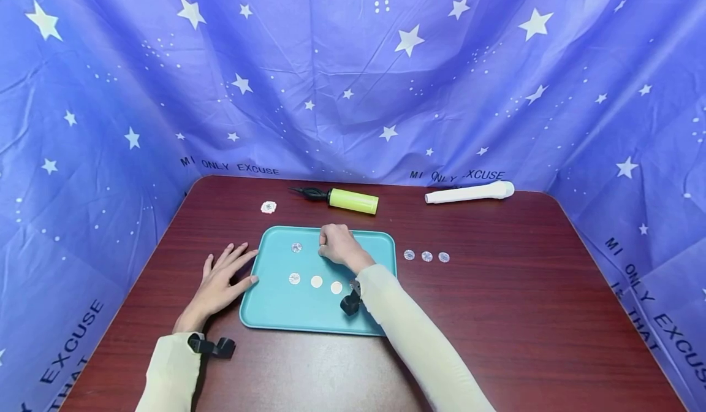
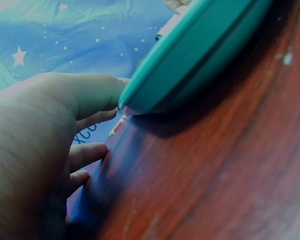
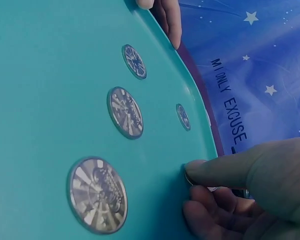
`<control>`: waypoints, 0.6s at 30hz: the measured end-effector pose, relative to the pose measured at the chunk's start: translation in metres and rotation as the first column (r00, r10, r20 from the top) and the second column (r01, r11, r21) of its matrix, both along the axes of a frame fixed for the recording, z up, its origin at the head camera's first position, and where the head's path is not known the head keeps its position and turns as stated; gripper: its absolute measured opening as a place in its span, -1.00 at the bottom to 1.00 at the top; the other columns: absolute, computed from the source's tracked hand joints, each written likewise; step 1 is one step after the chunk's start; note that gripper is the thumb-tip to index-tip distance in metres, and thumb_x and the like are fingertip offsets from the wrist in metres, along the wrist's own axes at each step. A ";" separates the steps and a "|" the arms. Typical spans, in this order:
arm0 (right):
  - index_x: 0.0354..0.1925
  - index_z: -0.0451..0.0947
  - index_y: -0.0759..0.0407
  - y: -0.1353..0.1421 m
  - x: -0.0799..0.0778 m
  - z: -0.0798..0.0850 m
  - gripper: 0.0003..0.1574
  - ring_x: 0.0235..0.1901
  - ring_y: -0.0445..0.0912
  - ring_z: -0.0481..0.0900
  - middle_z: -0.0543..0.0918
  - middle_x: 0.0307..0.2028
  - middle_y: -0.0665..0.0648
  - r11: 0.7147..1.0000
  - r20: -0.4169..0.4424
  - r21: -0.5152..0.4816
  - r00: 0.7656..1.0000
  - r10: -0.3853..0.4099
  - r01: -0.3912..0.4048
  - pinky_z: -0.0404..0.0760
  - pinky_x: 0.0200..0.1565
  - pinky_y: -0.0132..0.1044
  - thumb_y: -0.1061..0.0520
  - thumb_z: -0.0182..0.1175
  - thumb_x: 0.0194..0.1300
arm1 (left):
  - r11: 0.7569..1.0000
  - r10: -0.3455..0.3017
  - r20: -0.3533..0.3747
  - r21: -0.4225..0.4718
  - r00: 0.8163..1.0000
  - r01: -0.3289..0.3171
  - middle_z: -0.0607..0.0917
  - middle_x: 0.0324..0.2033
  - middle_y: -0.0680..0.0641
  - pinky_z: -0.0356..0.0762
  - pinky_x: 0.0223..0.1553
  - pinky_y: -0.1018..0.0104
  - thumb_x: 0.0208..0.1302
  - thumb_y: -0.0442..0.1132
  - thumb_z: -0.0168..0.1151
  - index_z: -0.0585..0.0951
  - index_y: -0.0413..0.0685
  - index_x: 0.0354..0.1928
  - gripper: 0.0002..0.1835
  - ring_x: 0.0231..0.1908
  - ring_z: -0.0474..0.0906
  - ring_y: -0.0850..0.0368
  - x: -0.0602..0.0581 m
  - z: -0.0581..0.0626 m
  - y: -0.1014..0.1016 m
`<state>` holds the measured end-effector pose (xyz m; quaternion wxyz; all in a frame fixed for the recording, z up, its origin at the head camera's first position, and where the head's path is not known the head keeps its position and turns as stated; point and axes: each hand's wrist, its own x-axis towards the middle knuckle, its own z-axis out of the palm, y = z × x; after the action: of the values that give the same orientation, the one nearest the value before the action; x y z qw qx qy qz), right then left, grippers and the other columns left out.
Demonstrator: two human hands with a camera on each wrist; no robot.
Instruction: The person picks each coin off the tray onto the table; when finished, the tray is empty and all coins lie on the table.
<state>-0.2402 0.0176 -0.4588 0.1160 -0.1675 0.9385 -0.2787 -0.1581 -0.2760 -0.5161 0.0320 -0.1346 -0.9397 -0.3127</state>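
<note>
A turquoise tray (image 1: 276, 314) lies on the table with several silvery coins on it. Between thumb and fingers, my right hand (image 1: 339, 246) pinches a coin (image 3: 189, 178) low over the far part of the tray; only its edge shows in the right wrist view. To its left lies one coin (image 1: 296, 247). Nearer me runs a row with a coin (image 1: 295, 278) at its left end, another coin (image 1: 317, 281) and a further coin (image 1: 336, 287). My left hand (image 1: 220, 283) is spread at the tray's left side, with thumb and forefinger at the rim (image 2: 132, 97).
Right of the tray, three coins lie in a line, the middle coin (image 1: 427, 256) among them. Behind the tray are a yellow-green hand pump (image 1: 353, 201), a white scalloped disc (image 1: 268, 207) and a white wand-like stick (image 1: 469, 192). A starry blue curtain (image 1: 353, 62) surrounds the table.
</note>
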 end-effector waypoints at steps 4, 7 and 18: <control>-0.45 0.54 0.09 0.003 0.001 -0.002 -0.82 -0.40 -0.11 0.48 0.57 -0.45 0.01 0.999 -0.001 -0.044 1.000 -0.005 0.005 0.45 -0.35 -0.32 0.23 0.29 0.28 | 1.000 0.001 0.003 -0.002 1.000 -0.001 0.30 0.48 -0.30 -0.36 0.38 -0.52 0.28 0.03 0.31 0.44 0.09 0.41 -0.33 0.53 -0.02 -0.42 0.000 0.000 0.000; -0.44 0.59 0.13 0.006 0.001 -0.003 -0.85 -0.46 -0.15 0.49 0.61 -0.49 0.02 0.995 0.008 -0.103 1.000 -0.007 0.008 0.46 -0.37 -0.36 0.25 0.28 0.29 | 1.000 0.003 0.006 -0.002 1.000 -0.003 0.30 0.48 -0.30 -0.36 0.38 -0.52 0.28 0.03 0.31 0.44 0.09 0.41 -0.33 0.53 -0.02 -0.41 0.001 0.000 0.000; -0.26 0.69 0.33 0.020 0.003 -0.006 -0.82 -0.52 -0.14 0.70 0.75 -0.37 0.24 0.906 0.244 -0.402 0.969 -0.036 0.134 0.73 -0.38 -0.33 0.39 0.13 0.33 | 1.000 0.002 0.005 -0.004 1.000 -0.002 0.29 0.49 -0.29 -0.36 0.38 -0.52 0.28 0.04 0.31 0.43 0.11 0.42 -0.33 0.53 -0.02 -0.40 0.000 0.000 -0.001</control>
<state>-0.2369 0.0373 -0.4648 0.1736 -0.1136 0.8444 -0.4940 -0.1580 -0.2768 -0.5160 0.0298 -0.1331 -0.9405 -0.3112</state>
